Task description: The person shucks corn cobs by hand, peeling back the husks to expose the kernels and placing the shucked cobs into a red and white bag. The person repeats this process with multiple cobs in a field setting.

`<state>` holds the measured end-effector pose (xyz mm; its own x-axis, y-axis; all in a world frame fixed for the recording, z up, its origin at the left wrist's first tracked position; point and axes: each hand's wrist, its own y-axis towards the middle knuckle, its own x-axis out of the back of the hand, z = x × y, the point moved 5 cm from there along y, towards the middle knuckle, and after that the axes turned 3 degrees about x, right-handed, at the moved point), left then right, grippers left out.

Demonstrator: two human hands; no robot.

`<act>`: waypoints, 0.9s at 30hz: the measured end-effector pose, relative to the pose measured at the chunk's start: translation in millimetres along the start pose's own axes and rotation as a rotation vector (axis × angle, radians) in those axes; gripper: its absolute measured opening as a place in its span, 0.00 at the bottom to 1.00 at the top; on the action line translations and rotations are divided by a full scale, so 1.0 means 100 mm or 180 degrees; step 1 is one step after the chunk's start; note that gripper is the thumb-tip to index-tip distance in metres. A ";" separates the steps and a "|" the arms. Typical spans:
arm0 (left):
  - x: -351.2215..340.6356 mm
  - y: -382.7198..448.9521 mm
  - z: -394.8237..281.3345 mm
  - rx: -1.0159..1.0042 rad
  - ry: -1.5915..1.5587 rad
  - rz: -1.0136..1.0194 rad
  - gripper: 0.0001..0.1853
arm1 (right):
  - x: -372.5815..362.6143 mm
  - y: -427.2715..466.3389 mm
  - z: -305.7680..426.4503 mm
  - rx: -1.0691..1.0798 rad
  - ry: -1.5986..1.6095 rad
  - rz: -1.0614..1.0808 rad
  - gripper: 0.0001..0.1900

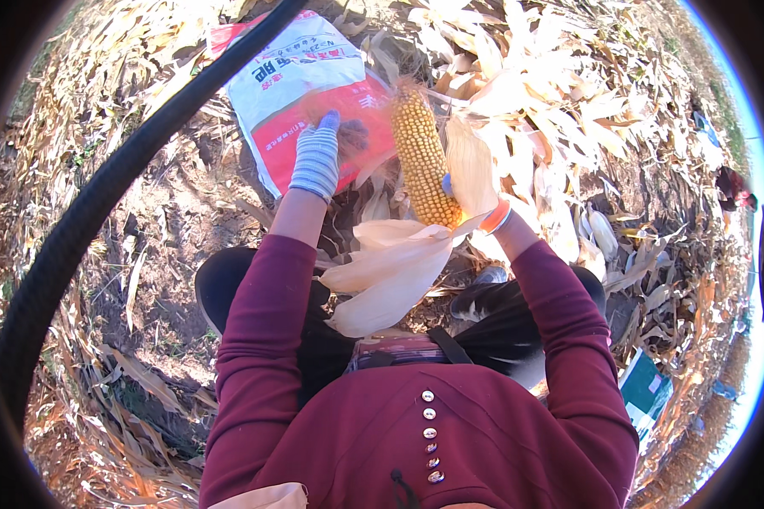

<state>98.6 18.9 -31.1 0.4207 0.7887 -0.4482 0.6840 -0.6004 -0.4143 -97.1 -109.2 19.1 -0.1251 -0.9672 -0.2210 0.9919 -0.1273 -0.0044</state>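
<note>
My right hand (447, 184), mostly hidden behind a dry husk leaf (471, 162), grips a yellow ear of corn (423, 153) low down near its base. Peeled husk leaves (388, 273) hang from that base towards my lap. To the left, my left hand (321, 153) wears a blue-and-white striped glove and is apart from the ear. Brown corn silk (353, 137) shows between and around its blurred fingers, which appear closed on the tuft. Under that hand lies a red and white printed sack (274, 137) on the ground. More silk (407, 89) clings to the ear's tip.
Loose dry husks (516, 95) are heaped ahead and to the right. A whitish husked ear (601, 232) lies at the right. A green and white printed package (646, 388) sits by my right elbow. A dark cable or strap (134, 153) crosses the view's left side. Another person (732, 189) is far right.
</note>
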 end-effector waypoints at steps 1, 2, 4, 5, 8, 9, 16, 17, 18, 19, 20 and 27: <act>0.03 0.01 0.15 0.0301 -0.0149 0.0182 0.22 | -0.08 0.04 0.10 -0.0021 -0.0578 -0.0166 0.21; 0.02 0.04 0.32 0.0596 -0.0301 0.0364 0.23 | -0.16 0.07 0.21 -0.0034 -0.1156 -0.0327 0.20; -0.30 -0.08 0.47 0.1076 -0.0807 0.0780 0.26 | -0.21 0.08 0.42 -0.0073 -0.2354 -0.0745 0.19; -0.53 -0.24 0.48 0.1247 -0.1156 0.0986 0.27 | -0.10 0.04 0.33 -0.0164 -0.2621 -0.0835 0.20; -0.77 -0.39 0.30 0.1316 -0.1533 0.0916 0.29 | 0.26 -0.09 -0.09 -0.0338 -0.3110 -0.0830 0.21; -0.74 -0.39 0.28 0.1260 -0.1557 0.0749 0.29 | 0.21 -0.09 -0.05 -0.0285 -0.3404 -0.0791 0.20; -0.20 0.07 0.18 0.0598 -0.1441 0.0434 0.11 | -0.40 -0.15 0.34 0.0775 -0.2883 0.1127 0.26; -0.14 0.09 0.10 0.0482 -0.1417 0.0409 0.11 | -0.37 -0.23 0.28 0.1451 -0.2721 0.1464 0.28; 0.03 0.12 -0.01 0.0350 -0.1393 0.0362 0.11 | -0.38 -0.19 0.22 0.1183 -0.2423 0.1597 0.27; 0.08 0.10 -0.11 0.0231 -0.1371 0.0324 0.11 | -0.35 -0.16 0.11 0.0534 -0.1639 0.1535 0.26; 0.14 0.08 -0.17 0.0122 -0.1261 0.0014 0.12 | -0.31 -0.14 0.00 -0.0065 -0.0837 0.1330 0.25; 0.03 -0.23 -0.63 -0.0621 0.0442 -0.0850 0.24 | -0.16 0.06 -0.15 -0.0842 -0.0514 0.0487 0.22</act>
<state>121.9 43.6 26.8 0.2796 0.9329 -0.2271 0.8760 -0.3447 -0.3372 -89.0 -90.9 8.0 0.0444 -0.9957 -0.0816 0.9686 0.0629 -0.2406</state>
